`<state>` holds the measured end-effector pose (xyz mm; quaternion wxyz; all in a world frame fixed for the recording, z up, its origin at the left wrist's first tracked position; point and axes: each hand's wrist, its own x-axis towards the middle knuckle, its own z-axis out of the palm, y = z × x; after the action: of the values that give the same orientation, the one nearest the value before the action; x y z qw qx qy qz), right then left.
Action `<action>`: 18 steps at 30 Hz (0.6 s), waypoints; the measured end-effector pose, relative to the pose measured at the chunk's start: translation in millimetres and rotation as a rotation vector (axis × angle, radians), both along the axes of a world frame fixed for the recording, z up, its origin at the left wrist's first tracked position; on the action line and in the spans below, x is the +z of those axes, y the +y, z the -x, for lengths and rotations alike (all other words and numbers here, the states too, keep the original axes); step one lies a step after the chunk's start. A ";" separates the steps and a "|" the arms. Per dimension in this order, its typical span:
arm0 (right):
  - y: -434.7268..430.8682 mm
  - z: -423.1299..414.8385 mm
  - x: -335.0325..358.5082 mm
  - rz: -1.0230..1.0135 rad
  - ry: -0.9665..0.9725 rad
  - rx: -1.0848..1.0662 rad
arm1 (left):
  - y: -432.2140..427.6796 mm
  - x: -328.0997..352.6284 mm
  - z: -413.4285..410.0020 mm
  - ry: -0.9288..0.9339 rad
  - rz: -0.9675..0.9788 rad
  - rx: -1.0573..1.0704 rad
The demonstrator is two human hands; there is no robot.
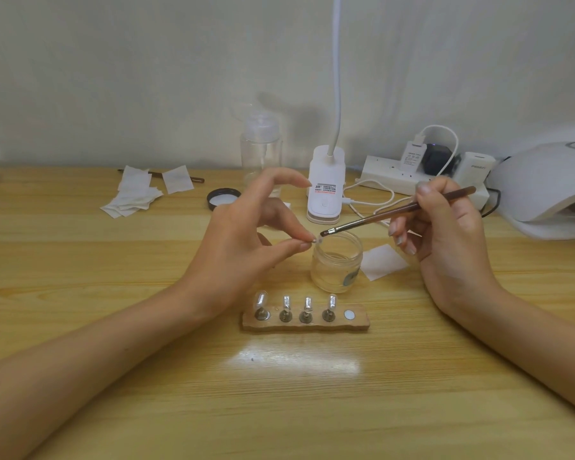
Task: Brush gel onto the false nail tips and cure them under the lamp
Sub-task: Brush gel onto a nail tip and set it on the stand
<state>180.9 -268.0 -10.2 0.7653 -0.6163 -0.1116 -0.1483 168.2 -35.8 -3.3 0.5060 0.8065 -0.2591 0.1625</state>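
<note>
My left hand [246, 234] pinches a small clear nail tip on its stand [316, 241] between thumb and a finger, just above the rim of an open glass gel jar [336, 263]. My right hand [445, 227] grips a brown brush [395, 212], and its bristle end touches the held tip. In front of the jar lies a wooden holder [306, 322] with several nail tips standing on metal pegs and one bare round magnet at its right end. The white curing lamp [545, 184] sits at the far right.
A white clip desk lamp [326, 190] stands behind the jar, beside a clear pump bottle [261, 151]. A black jar lid [223, 198], several white wipes [136, 194], one wipe [384, 262] by the jar, a power strip [405, 174] and cables lie on the wooden table [279, 393].
</note>
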 end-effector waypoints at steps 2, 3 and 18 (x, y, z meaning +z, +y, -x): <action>1.2 0.4 0.1 0.000 -0.030 0.040 | 0.3 -0.2 0.5 0.016 0.009 0.000; 1.6 0.5 -0.1 0.015 -0.028 0.045 | 0.4 -0.3 0.7 0.029 0.015 0.001; -1.4 0.4 -1.5 0.012 -0.025 -0.018 | -0.2 -0.6 1.5 0.265 0.141 -0.037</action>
<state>180.5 -269.3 -11.8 0.7588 -0.6200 -0.1165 -0.1621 166.8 -36.0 -3.9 0.5940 0.7785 -0.1928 0.0628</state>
